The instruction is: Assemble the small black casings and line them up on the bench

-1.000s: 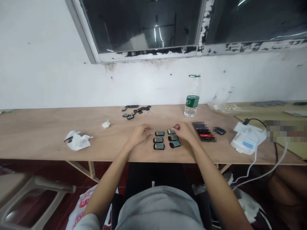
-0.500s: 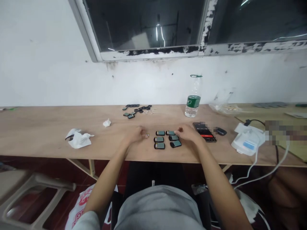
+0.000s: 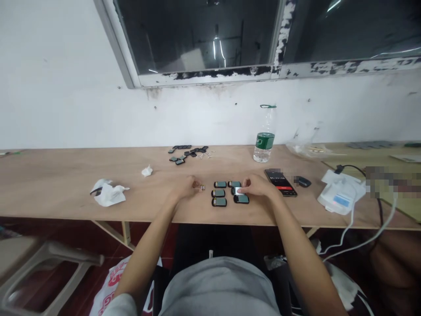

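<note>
On my wooden table (image 3: 75, 169), my right hand (image 3: 257, 185) is touching the middle-right screen (image 3: 235, 191) of six in two columns, can't tell if it's pinching. My left hand (image 3: 188, 187) is pinching some tiny bits (image 3: 203, 187) near them.

A dark window (image 3: 197, 39) is sitting in a white wall (image 3: 66, 79), beyond and above the left hand (image 3: 190, 188) and right hand (image 3: 256, 186).
Bright light streaks (image 3: 219, 48) are showing in the glass, and paint is flaking along the window frame (image 3: 282, 26). A long wooden table (image 3: 66, 175) is stretching beneath both hands. Well left of the left hand, and lower, a beige stool (image 3: 54, 250) is standing on dark red floor (image 3: 98, 241).
</note>
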`<state>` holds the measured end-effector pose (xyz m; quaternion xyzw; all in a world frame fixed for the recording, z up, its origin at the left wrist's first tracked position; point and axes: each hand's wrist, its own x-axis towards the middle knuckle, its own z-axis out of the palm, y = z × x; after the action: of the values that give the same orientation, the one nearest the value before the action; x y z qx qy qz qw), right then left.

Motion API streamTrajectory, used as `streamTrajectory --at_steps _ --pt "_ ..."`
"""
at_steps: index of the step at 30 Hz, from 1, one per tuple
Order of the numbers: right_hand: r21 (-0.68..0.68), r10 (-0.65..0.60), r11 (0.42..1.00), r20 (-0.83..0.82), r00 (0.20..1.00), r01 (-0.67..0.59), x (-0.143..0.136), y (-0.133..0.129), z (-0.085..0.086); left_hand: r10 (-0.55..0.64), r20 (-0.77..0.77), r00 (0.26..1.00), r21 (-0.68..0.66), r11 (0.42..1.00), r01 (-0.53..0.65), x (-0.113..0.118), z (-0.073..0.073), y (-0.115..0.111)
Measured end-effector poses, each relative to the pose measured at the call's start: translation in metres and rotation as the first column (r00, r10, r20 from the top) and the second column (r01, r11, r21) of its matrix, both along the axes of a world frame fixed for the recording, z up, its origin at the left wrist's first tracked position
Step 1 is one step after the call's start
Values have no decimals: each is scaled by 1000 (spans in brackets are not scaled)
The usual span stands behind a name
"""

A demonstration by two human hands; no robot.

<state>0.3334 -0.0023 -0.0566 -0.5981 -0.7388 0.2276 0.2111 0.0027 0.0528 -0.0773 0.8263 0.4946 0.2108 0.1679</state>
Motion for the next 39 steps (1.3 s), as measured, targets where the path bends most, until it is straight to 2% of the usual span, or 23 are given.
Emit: streamTrajectory --at_steps 5,8,10,14,17,22,27,32,36,39 --pt "-1 48 999 -188 981 -49 1 1 -2 36 -48 998 29 999 -34 0 0 1" --pt "86 74 995 -274 959 -52 -6 -3 5 74 -34 997 68 995 -71 3 7 -2" --pt "137 74 990 -309 948 -33 -14 -9 12 1 20 1000 105 994 -3 7 18 -10" --pt "148 67 989 -396 916 -8 -32 -18 24 -262 170 950 130 962 241 27 45 -39" --pt "147 92 989 -450 888 -28 -41 -22 26 -304 273 913 182 948 261 45 56 -58" --pt "144 123 988 -513 849 -56 -46 -24 28 -267 325 907 261 947 185 61 52 -65" --pt "158 112 987 -538 836 -31 -45 -27 30 -280 294 914 295 936 192 65 46 -65" --pt "149 139 987 -554 821 -66 -45 -27 30 -243 292 925 318 937 146 66 44 -66" --pt "140 145 987 -549 823 -81 -45 -29 33 -205 402 892 266 959 101 67 43 -67" --pt "144 158 985 -530 833 -95 -45 -30 33 -173 532 829 139 983 116 69 41 -66"
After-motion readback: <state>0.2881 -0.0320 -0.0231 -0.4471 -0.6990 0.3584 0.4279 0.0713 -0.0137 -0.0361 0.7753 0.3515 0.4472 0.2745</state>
